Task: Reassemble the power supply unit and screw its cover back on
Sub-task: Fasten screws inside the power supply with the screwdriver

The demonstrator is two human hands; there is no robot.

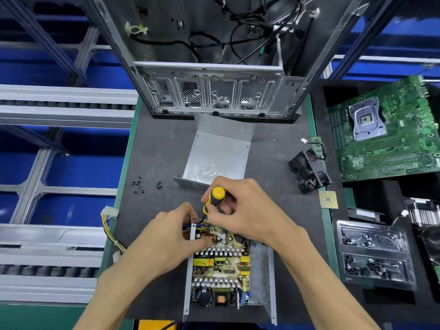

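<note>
Matted bench (152,148): your right hand (240,206) grips the screwdriver (215,197), left hand (166,241) pinches the PSU (226,270) wall; board going in, cover (219,156) still off.

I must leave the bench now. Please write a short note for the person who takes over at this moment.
Right hand: holds the yellow screwdriver, tip down at the far end of the PSU board.
Left hand: steadies the far left corner of the PSU case.
Cover: off, lying inside up on the mat between the PSU and the PC chassis.
Loose screws: on the mat, to the left of the cover.
Done: board sits in the case.
Left: finish the board screw, fit the cover, screw it on.
</note>
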